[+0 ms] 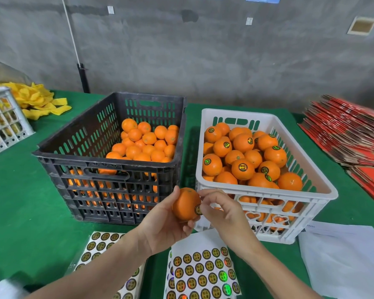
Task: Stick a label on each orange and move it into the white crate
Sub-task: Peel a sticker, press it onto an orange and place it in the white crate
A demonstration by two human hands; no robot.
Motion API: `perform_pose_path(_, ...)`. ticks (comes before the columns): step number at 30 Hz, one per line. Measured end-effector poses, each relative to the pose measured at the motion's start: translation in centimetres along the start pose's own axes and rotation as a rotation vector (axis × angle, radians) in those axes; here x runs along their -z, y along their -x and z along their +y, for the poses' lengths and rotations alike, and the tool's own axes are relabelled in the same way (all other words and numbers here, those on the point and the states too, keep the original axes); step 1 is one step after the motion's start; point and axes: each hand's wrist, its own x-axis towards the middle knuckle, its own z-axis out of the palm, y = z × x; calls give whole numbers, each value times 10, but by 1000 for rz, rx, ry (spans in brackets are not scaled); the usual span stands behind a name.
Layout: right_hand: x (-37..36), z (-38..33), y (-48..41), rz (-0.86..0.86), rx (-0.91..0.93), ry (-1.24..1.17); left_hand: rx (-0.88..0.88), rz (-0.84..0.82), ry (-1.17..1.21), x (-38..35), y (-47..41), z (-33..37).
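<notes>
My left hand (162, 225) grips an orange (185, 203) in front of the gap between the two crates. My right hand (222, 212) has its fingertips on a round black-and-gold label (198, 209) at the orange's right side. The black crate (108, 169) on the left holds several unlabelled oranges. The white crate (320, 190) on the right holds several oranges, most with labels. A sheet of labels (203, 275) lies below my hands, and a second sheet (99, 244) lies to its left.
White backing sheets (343, 260) lie at the right on the green table (20, 212). A stack of red flat cartons (350, 137) sits far right. Yellow foam nets (37, 100) and a white grid crate (2, 124) are at the far left.
</notes>
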Motion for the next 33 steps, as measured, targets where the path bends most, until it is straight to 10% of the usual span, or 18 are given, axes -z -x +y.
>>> perform_pose_path(17,-15,0,1,308,297,363,-62,-48,25,-22,1,-6)
perform_pose_path(33,22,-25,-32,214,216,141,-485,38,-898,-72,-12,46)
